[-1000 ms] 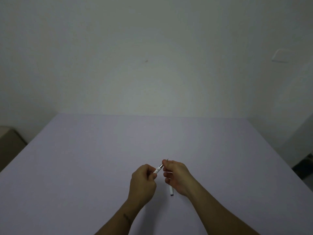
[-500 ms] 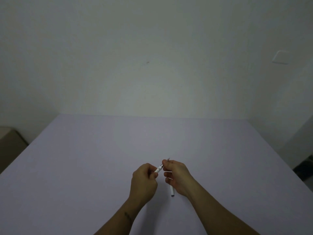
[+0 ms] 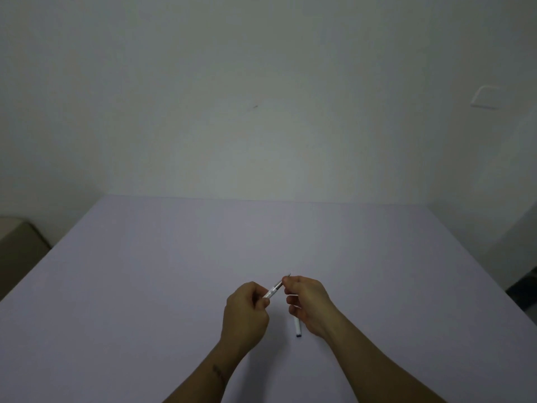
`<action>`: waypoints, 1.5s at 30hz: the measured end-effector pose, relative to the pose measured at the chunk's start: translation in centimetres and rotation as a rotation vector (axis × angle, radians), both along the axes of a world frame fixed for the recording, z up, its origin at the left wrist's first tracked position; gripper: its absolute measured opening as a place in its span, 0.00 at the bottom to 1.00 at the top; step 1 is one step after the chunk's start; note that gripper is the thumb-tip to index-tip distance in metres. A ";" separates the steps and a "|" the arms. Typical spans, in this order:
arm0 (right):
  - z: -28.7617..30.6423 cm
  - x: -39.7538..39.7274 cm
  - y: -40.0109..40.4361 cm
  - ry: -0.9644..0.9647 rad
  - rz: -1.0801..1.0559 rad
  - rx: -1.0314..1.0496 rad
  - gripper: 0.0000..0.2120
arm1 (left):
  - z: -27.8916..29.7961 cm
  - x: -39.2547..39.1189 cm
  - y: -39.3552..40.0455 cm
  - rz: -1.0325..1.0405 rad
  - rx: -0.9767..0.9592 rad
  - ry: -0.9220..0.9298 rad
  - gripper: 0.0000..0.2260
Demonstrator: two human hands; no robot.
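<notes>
Broadly, the lower half of the frame is filled by a pale lilac worktop (image 3: 174,271), above which both hands are held at lower centre. The left hand (image 3: 244,312) is curled round the rear of a slim white pen (image 3: 274,289), whose dark front end is pinched between thumb and forefinger of the right hand (image 3: 309,303). A white tube (image 3: 297,327) with a dark tip, probably the cap, appears tucked under the right hand's lower fingers. Were the parts pulled or twisted too sharply, the front piece could be dropped, or the tube let slip. No brand or writing can be read.
</notes>
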State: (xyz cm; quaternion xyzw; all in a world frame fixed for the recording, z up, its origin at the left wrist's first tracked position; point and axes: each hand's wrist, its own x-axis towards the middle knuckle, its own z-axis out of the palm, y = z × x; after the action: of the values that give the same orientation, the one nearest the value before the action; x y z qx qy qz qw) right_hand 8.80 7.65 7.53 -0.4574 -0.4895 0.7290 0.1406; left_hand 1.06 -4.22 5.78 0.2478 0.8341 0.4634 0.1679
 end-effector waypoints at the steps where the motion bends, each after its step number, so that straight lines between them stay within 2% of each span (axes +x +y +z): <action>1: 0.0 0.0 0.1 -0.007 0.003 0.016 0.05 | 0.0 0.0 0.0 -0.001 -0.004 0.000 0.07; 6: 0.0 0.2 0.4 -0.014 0.040 0.055 0.11 | 0.1 0.0 -0.1 0.002 -0.002 -0.015 0.06; 11: 0.0 0.2 0.2 0.003 0.032 0.006 0.07 | 0.3 -0.2 -0.1 0.007 0.026 -0.029 0.07; 17: 0.1 0.2 0.3 0.027 0.045 -0.006 0.12 | 0.4 -0.4 0.0 0.023 0.062 -0.116 0.08; 23: -0.1 0.0 0.1 0.053 0.027 -0.062 0.08 | 0.8 -1.0 0.3 0.041 0.094 -0.166 0.08; 26: 0.3 -0.1 0.2 0.063 0.028 -0.046 0.07 | 0.9 -1.1 0.4 0.029 0.093 -0.166 0.08; 32: 0.4 -0.2 0.3 0.050 0.052 0.018 0.11 | 0.8 -1.1 0.7 0.026 0.093 -0.154 0.08; 36: 0.4 -0.3 0.2 0.046 0.043 -0.014 0.06 | 0.8 -1.1 0.8 0.024 0.095 -0.155 0.08; 42: 0.7 -0.7 0.2 0.016 0.029 0.008 0.11 | 0.8 -1.2 0.8 0.047 0.091 -0.150 0.08; 45: 0.6 -0.7 0.2 0.028 0.041 -0.035 0.10 | 0.7 -1.3 0.7 0.055 0.093 -0.150 0.08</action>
State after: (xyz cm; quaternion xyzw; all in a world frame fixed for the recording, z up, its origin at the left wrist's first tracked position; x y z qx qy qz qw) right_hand 8.08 7.85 8.15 -0.4394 -0.4839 0.7465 0.1244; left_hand -0.24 -3.54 6.49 0.1970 0.8032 0.5234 0.2054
